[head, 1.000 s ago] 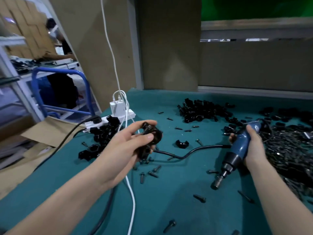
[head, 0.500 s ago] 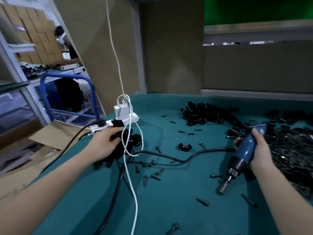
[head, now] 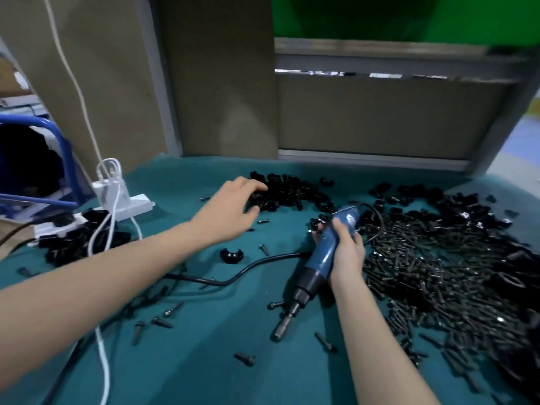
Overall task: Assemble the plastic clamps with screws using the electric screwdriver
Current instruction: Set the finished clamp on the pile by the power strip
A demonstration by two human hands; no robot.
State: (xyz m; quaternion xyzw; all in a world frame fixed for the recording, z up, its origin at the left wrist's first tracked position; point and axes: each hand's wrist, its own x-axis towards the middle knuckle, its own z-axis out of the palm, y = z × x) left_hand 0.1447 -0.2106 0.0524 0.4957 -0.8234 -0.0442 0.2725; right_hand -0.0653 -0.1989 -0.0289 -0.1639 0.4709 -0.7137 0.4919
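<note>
L hand (head: 230, 209) slack-fingered, empty, at clamp pile (head: 289, 191); R hand (head: 347, 249) grip tight round screwdriver (head: 318, 264).

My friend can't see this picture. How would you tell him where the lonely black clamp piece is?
Look at the green table. Just beyond the black cable running to the blue screwdriver lies the clamp piece. Unlike the piled ones, it sits alone, a half ring with its opening facing away.

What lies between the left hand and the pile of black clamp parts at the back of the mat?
Nothing visible. The left hand has its fingertips at the near edge of the pile of black clamp parts; the right hand holds the electric screwdriver off to the side.
</note>
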